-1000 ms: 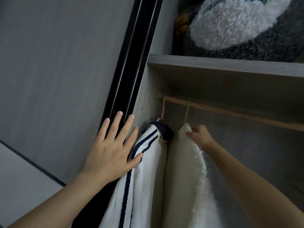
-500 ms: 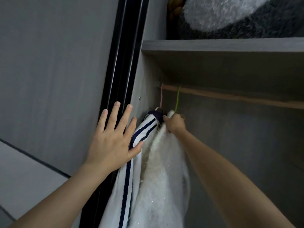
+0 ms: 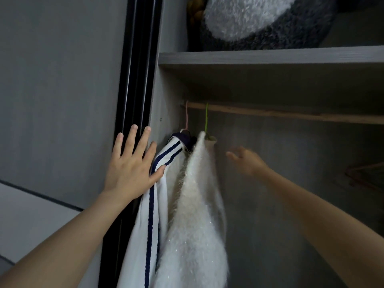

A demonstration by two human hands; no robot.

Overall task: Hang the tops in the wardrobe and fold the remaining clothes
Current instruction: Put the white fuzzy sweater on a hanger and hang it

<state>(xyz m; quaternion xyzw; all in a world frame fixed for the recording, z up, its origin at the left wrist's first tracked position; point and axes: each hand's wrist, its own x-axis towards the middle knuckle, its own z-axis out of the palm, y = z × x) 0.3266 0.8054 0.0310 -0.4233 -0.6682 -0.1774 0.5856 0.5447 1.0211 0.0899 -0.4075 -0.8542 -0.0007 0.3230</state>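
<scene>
Two tops hang at the left end of the wooden wardrobe rail (image 3: 291, 113). A white top with navy stripes (image 3: 154, 204) hangs on a pink hanger (image 3: 187, 116). Beside it, a fluffy white top (image 3: 197, 215) hangs on a green hanger (image 3: 206, 117). My left hand (image 3: 133, 165) lies flat with spread fingers on the black door frame, its thumb touching the striped top. My right hand (image 3: 245, 161) is blurred, held in the air to the right of the fluffy top, holding nothing.
A grey shelf (image 3: 270, 57) above the rail carries a large grey and white plush item (image 3: 259, 19). An empty hanger (image 3: 365, 173) shows dimly at the far right. The black sliding-door track (image 3: 137, 69) runs up the left, beside a grey door panel.
My right hand has let go of the fluffy top's collar and moved right, away from it. The fluffy top now hangs free. My left hand has stayed on the frame.
</scene>
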